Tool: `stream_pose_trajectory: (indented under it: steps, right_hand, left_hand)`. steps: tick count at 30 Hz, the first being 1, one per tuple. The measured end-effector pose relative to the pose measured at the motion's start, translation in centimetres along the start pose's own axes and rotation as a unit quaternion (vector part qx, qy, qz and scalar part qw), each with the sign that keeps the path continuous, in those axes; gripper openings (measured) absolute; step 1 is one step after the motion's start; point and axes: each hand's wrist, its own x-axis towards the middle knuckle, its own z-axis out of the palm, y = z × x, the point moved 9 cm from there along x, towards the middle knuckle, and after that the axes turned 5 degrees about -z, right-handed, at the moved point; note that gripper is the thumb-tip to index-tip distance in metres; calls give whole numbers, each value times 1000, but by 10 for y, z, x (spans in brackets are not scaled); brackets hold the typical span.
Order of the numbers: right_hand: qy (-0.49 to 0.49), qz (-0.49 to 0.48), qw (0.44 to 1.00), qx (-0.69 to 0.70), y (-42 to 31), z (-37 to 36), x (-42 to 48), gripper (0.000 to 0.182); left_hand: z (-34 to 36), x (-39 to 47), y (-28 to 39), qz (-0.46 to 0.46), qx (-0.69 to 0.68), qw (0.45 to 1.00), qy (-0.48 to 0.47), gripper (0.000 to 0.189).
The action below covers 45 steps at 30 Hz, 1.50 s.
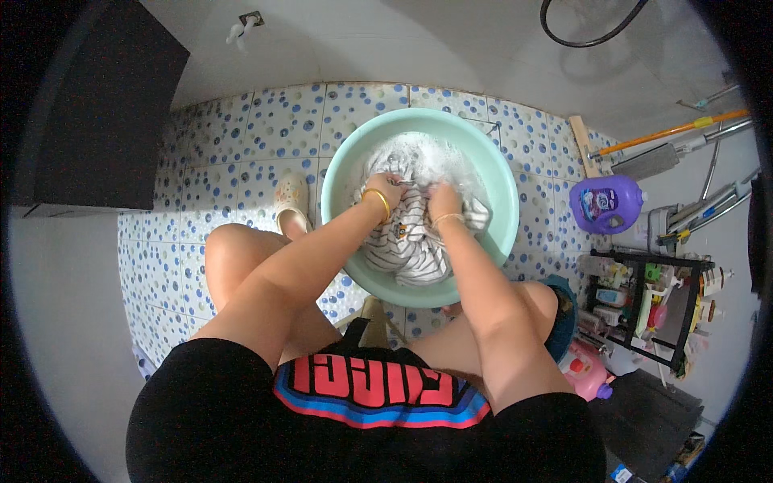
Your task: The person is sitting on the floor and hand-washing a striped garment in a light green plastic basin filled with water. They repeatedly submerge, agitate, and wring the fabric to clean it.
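Observation:
A striped white garment with a small orange and black motif lies wet in a pale green plastic basin. White suds float in the basin's far half. My left hand, a gold bangle at its wrist, grips the garment's cloth near the middle. Just right of it my right hand, with a thin band at the wrist, closes on another part of the same garment. The fingertips of both hands are partly hidden by cloth and suds.
The basin stands on dotted floor tiles between my knees. A cream clog is left of it. To the right are a purple detergent bottle, a black rack of bottles, a pink bottle, a blue bucket and an orange-handled pole.

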Motion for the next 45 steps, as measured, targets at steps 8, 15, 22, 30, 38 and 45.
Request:
stream_pose_trajectory:
  steps: [8, 15, 22, 30, 38, 45]
  right_hand:
    - [154, -20, 930, 334, -58, -103, -22, 37]
    - [203, 25, 960, 189, -36, -130, -25, 38]
    - [216, -46, 963, 155, -64, -139, -47, 35]
    - [196, 116, 792, 566, 24, -123, -26, 47]
    - [72, -9, 841, 536, 0, -125, -30, 40]
    - [262, -24, 893, 365, -10, -146, -36, 29]
  left_hand:
    - [30, 23, 4, -98, -367, 919, -106, 36]
    - [47, -54, 58, -153, -349, 916, -125, 45]
    - [65, -42, 51, -109, -447, 863, -207, 42]
    - [14, -71, 107, 54, -213, 937, -270, 35]
    - [-1, -63, 121, 83, -467, 811, -341, 5]
    - [5, -39, 92, 43, -447, 861, -239, 22]
